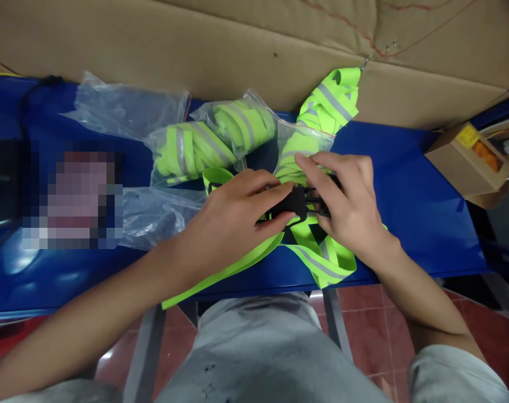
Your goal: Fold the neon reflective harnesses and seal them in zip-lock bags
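- Your left hand [233, 215] was closed around the left half of the black plastic buckle [298, 204], thumb and fingers pinched on it; your right hand [347, 204] curled over the right half, fingertips on top.
- The buckle sat at the near middle of the blue table [409, 190], on the neon-yellow reflective strap [321, 257].
- Your fingers covered the join, so I could not tell whether the halves were latched. They could have met crooked and failed to click.
- A fold of strap could have been pinched in the clasp, since the webbing bunched right under it.
- One strap end hung over the near edge and could have dragged the piece off.
- The strap looked flat, bright and grey-striped, the buckle small and matte; bagged straps [212, 140] lay just beyond.
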The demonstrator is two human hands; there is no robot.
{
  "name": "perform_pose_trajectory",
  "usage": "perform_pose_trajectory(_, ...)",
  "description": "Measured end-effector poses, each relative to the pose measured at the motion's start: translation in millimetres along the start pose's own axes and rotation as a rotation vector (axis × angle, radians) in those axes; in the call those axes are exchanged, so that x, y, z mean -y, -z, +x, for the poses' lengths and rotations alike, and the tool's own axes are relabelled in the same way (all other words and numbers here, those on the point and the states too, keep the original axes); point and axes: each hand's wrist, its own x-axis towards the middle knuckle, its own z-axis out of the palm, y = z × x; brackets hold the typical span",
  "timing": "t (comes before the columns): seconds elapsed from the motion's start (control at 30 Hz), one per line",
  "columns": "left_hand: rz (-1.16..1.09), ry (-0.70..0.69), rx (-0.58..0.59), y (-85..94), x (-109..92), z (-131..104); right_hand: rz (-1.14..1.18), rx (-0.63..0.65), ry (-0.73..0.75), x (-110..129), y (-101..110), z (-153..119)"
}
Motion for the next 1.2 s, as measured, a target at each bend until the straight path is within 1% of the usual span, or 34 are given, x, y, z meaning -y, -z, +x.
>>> perform_pose_trajectory(0.07,-0.006,-0.003,0.005,2.1,-1.7,1.7,0.032,-0.009,-0.034,6.4,-1.4,4.4)
perform_pose_trajectory(0.13,-0.009,-0.01,0.016,4.5,-3.7,3.1,0.1,-0.035,-0.037,11.4,-2.5,8.3)
perform_pose_trajectory(0.27,-0.04,0.003,-0.006,11.5,-8.3,4.7,0.189,-0.173,0.017,17.0,-2.3,14.6)
perform_pose_trajectory(0.33,-0.072,0.015,-0.033,19.1,-9.9,5.6,0.253,-0.218,0.02,16.8,3.1,17.8)
perform_pose_trajectory(0.37,-0.074,0.012,-0.04,24.4,-10.5,6.2,0.314,-0.2,0.03,15.5,8.3,19.5)
perform_pose_trajectory(0.4,-0.064,-0.002,-0.043,30.5,-11.0,6.8,0.383,-0.15,0.042,13.5,15.3,21.3)
perform_pose_trajectory(0.5,0.01,-0.078,-0.055,49.8,-13.5,7.9,0.511,0.037,0.054,4.7,42.4,25.8)
perform_pose_trajectory(0.53,0.024,-0.095,-0.059,55.0,-14.8,8.0,0.512,0.085,0.042,2.0,51.1,26.5)
perform_pose_trajectory(0.6,0.017,-0.103,-0.054,61.1,-17.6,7.8,0.478,0.119,0.035,-1.5,63.3,26.3)
perform_pose_trajectory(0.67,-0.004,-0.091,-0.031,61.3,-19.3,6.9,0.422,0.128,0.055,-2.0,66.5,23.8)
perform_pose_trajectory(0.8,0.016,-0.081,0.006,51.2,-15.9,2.8,0.3,0.139,0.13,1.2,52.9,13.1)
perform_pose_trajectory(0.93,0.161,-0.102,0.05,39.9,-7.9,-1.8,0.201,0.143,0.145,0.7,33.7,2.7)
perform_pose_trajectory(1.07,0.292,-0.094,0.159,32.6,0.1,-1.4,0.059,0.122,0.166,-4.3,17.1,-1.4)
perform_pose_trajectory(1.13,0.277,-0.08,0.192,29.6,5.1,-0.6,0.027,0.118,0.162,-7.6,10.9,-3.0)
perform_pose_trajectory(1.2,0.204,-0.057,0.17,26.4,10.4,-1.1,0.02,0.101,0.148,-11.4,6.6,-5.1)
